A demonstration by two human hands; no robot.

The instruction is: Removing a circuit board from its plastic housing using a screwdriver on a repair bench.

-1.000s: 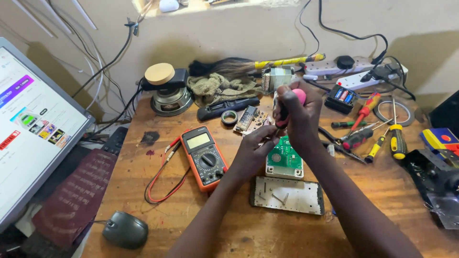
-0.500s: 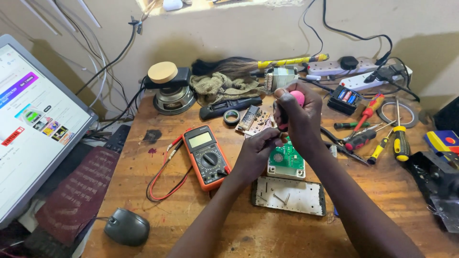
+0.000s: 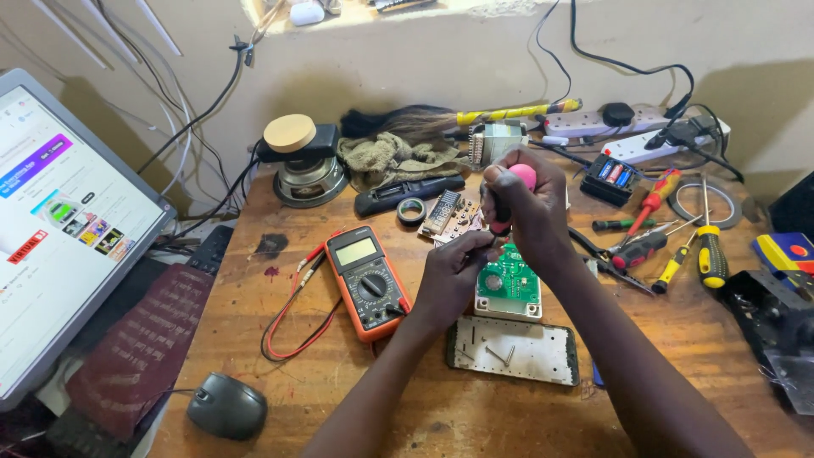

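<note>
Right hand: the right hand [image 3: 530, 216] is wrapped tight round a pink-capped screwdriver [image 3: 515, 188], held upright with the tip down over the board [image 3: 507, 284], so the push goes straight down (the tip itself is hidden behind the fingers).
Left hand: the left hand [image 3: 452, 276] is pinched at the board's left edge, fingers closed on it to keep it steady under the driver.
Board: green, on a white base, near the middle of the table [image 3: 280, 356].
Cover: a white cover [image 3: 514, 350] lies just below the board, inner side up, with loose screws in it, likely so they do not roll off.
Meter: an orange meter [image 3: 368, 280] sits left of the board, its red and black leads looping toward the table's left edge.
Tools: more screwdrivers [image 3: 678, 246] are right of the board, within reach.
Room: bare wood lies below the cover; a mouse [image 3: 225, 405] is far left of the board.
</note>
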